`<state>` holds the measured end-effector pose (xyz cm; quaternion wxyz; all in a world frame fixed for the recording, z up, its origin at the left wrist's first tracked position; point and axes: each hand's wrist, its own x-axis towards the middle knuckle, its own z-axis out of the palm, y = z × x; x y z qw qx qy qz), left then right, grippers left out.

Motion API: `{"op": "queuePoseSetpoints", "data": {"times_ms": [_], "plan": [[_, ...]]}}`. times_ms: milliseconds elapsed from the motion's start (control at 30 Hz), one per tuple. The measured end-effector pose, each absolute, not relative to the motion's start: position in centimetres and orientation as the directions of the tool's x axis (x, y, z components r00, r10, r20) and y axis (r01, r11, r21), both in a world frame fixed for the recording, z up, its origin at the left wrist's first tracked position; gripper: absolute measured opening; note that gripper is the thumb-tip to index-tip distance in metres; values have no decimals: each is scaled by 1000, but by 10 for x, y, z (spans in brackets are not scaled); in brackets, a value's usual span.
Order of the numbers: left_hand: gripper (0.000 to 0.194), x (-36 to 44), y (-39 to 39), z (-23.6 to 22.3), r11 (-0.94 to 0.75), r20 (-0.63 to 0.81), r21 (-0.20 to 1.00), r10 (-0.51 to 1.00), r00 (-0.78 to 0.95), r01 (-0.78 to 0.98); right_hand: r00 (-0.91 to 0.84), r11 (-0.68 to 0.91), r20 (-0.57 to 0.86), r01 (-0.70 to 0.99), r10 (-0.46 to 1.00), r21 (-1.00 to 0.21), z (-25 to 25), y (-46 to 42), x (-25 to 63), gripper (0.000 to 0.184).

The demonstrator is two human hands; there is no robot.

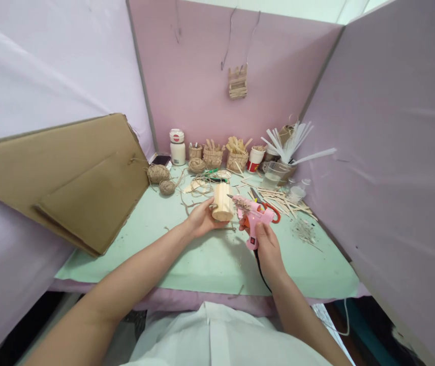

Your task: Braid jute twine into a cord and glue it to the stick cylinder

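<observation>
My left hand (pixel 201 218) is wrapped round a small pale wooden-stick cylinder (pixel 222 202), holding it just above the green table (pixel 202 259). My right hand (pixel 268 249) grips a pink glue gun (pixel 253 217) by its handle. The gun's nozzle points left and sits close against the cylinder's right side. A black cord runs from the gun's handle toward me. Orange-handled scissors (pixel 271 209) lie just behind the gun.
A large cardboard sheet (pixel 65 173) leans at the left. Twine balls (pixel 158 174), a white jar (pixel 177 147), small stick baskets (pixel 236 155), cups, a clear cup (pixel 273 174) and loose wooden sticks (pixel 286 201) crowd the table's back and right. Purple partition walls surround the table.
</observation>
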<state>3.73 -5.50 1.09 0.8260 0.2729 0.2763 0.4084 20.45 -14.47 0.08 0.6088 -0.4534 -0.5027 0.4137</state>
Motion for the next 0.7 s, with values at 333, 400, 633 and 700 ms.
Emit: {"op": "queuePoseSetpoints", "data": {"times_ms": [333, 400, 633, 700], "plan": [[32, 33, -52, 19, 139, -44, 697, 987, 152, -704, 104, 181, 194, 119, 975, -976, 3, -156, 196, 48], [30, 33, -53, 20, 136, -41, 693, 988, 149, -708, 93, 182, 194, 121, 977, -976, 1, -155, 195, 49], [34, 37, -54, 17, 108, -11, 688, 990, 139, -718, 115, 186, 198, 106, 973, -977, 1, -153, 190, 50], [34, 38, -53, 14, 103, 4, 689, 989, 146, -717, 119, 189, 201, 103, 972, -977, 2, -153, 189, 51]]}}
